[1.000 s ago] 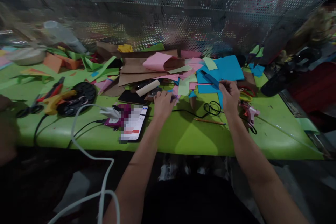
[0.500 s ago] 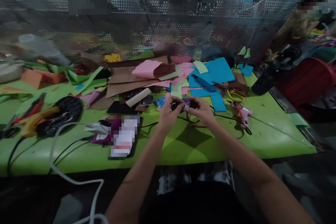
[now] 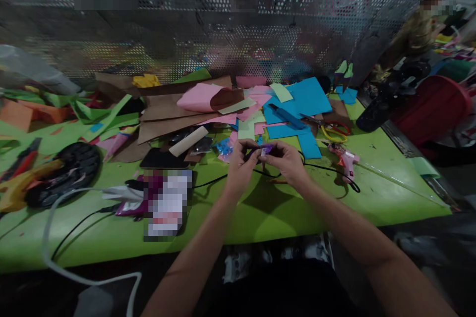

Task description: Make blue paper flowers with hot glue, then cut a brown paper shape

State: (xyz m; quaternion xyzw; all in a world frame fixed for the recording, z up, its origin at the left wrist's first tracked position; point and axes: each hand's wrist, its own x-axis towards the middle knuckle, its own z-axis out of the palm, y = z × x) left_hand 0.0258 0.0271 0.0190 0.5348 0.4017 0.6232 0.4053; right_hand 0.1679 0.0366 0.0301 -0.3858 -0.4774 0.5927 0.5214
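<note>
Above the green table covering, my left hand [image 3: 241,162] and my right hand [image 3: 286,159] meet with fingertips pinched together. Between them is a small purple piece [image 3: 267,150] with a pale patch; its exact kind is too small to make out. Both hands grip it, thumbs toward me. Just left of my left hand lies a bundle of small blue pieces [image 3: 223,147] in what looks like clear wrapping. A black cable [image 3: 316,165] runs behind and below the hands. To the right lies a pink glue gun [image 3: 345,158] with a long clear glue stick in it.
Blue sheets [image 3: 307,96], brown paper [image 3: 163,109] and pink paper [image 3: 201,97] pile along the back. Scissors [image 3: 334,131] lie right of them. Left are a phone-like device [image 3: 169,203], a black round tray [image 3: 67,173] and pliers [image 3: 22,161]. A person [image 3: 416,34] is at far right.
The view has shifted slightly, so things at the left appear farther left and lower. The purple piece shows more between my fingertips, both hands still pinching it.
</note>
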